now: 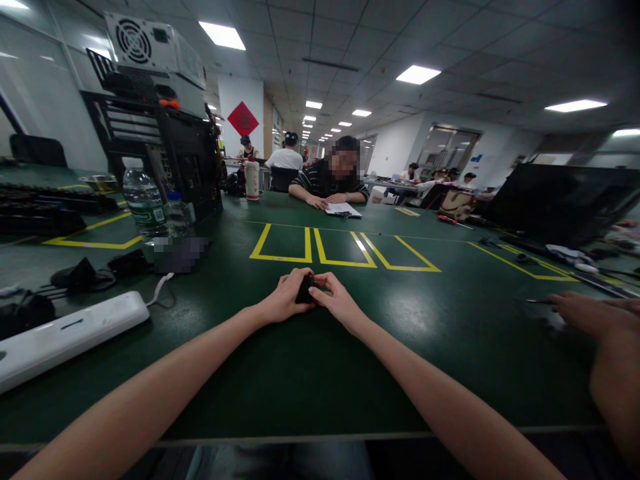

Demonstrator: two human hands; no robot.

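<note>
While the green table (280, 380) spreads out around the left hand (290, 293) and the right hand (333, 297), a black computer case (195, 160) stands beyond them to the left. Far off to the hands' right is a wide black monitor (570, 197). Straight ahead of them, across the table, a person (320, 180) in a striped dark top leans on the surface. Just past the hands lie yellow tape outlines (345, 264), and to their left, a white power strip (75, 339). A clipboard (343, 210) lies farther ahead, by the far person's hands; a water bottle (145, 200) stands beyond the hands to the left, and a paper cup (253, 181) ahead and somewhat left. Well out to their right, a co-worker's hand (575, 313), blurred, holds a thin item (537, 301). Between the two hands is a small black object (304, 291), partly hidden: the left hand curls round it, while the right hand pinches its near side, the two close together. Whether it touches the table I cannot tell
</note>
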